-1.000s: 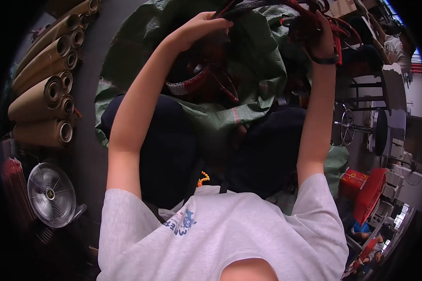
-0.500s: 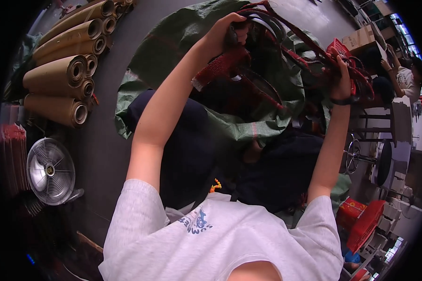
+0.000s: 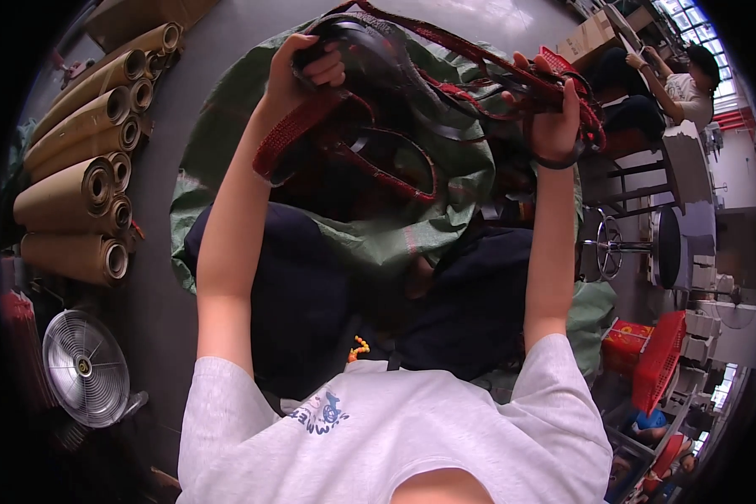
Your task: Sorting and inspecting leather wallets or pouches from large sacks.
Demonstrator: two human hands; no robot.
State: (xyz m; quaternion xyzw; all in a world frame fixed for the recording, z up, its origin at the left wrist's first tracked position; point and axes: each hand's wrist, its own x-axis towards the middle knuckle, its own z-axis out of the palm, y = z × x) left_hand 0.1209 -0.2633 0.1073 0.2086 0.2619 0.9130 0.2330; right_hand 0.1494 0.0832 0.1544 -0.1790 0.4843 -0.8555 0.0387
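My left hand (image 3: 298, 76) is closed round a bundle of black straps (image 3: 361, 42), raised above a large green woven sack (image 3: 403, 231). A wide dark red, textured strap (image 3: 298, 139) hangs in a loop beside that wrist. Long red and black lengths stretch across to my right hand (image 3: 556, 126), whose fingers and thumb curl round a tangle of thin red straps (image 3: 525, 80). Between my knees the sack gapes, with more dark red and black strips inside; its depth is in shadow. A dark band circles my right wrist.
Brown rolls (image 3: 63, 197) are stacked at the left, with a metal fan (image 3: 86, 368) nearer me. To the right stand a round stool (image 3: 665, 248) and a red plastic basket (image 3: 659, 361). Another person (image 3: 685, 92) sits at the far right by a cardboard box (image 3: 584, 42).
Both hands have shifted left in the picture with the straps, and the surroundings have moved as well. The black loops at my left hand are more spread out. My right hand's fingers have turned upward.
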